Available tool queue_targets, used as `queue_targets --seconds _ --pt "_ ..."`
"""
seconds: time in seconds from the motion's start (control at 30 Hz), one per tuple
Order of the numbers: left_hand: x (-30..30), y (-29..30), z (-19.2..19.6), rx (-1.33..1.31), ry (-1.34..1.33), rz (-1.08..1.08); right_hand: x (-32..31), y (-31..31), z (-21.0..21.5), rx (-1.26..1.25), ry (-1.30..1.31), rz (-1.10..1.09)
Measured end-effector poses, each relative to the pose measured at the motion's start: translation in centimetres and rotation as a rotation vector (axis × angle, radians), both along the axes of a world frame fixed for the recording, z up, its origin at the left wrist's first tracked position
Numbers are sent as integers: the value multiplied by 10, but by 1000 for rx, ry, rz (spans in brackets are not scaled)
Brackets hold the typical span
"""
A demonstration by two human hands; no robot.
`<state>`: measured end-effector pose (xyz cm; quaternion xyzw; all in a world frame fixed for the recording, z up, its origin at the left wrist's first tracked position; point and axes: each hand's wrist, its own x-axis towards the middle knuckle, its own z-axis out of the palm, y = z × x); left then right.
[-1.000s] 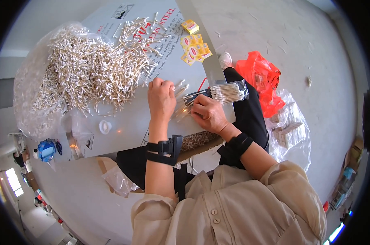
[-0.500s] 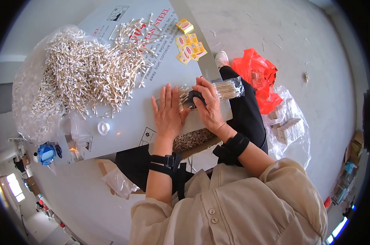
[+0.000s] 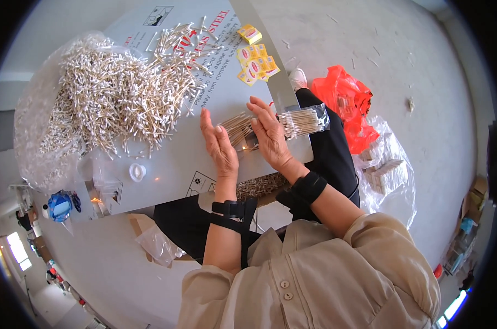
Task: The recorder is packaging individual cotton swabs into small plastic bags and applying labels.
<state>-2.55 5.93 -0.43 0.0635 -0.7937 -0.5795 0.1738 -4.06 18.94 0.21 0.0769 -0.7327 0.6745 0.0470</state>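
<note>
A layer of cotton swabs (image 3: 238,129) lies on the table between my two hands. My left hand (image 3: 222,151) stands on edge at the left end of this layer, fingers stretched out and thumb raised, holding nothing. Over the right end of the layer lies my right hand (image 3: 270,138), its fingers extended and palm turned toward the left hand. Just right of it, a row of swabs with white tips (image 3: 302,122) sits in a clear plastic bag at the table edge. My right palm hides part of what lies beneath it.
A big heap of loose swabs (image 3: 111,98) spills from a clear bag on the left. Yellow cards (image 3: 257,64) and a small white cup (image 3: 137,172) rest on the table (image 3: 171,164). A box of swabs (image 3: 259,185) sits below the edge. Red (image 3: 344,104) and clear bags (image 3: 391,175) lie right.
My left hand has lifted from lying flat and turned on edge, uncovering the swabs. My right hand has shifted slightly left, its bent fingers now straighter. The bagged row stays in place.
</note>
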Motion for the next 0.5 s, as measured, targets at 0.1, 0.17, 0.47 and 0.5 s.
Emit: queue_targets --seconds 0.1,0.17,0.47,0.5 --pt "-4 -4 -8 83 59 -10 2 -5 -2 -54 -7 39" --pt "-8 -6 -7 193 78 3 -2 0 -2 -109 -36 34" --pt "-17 -12 -8 252 50 -10 -17 -5 -15 -309 -123 40" --pt "-13 -20 -13 103 51 -12 -16 -4 -15 -389 -158 18"
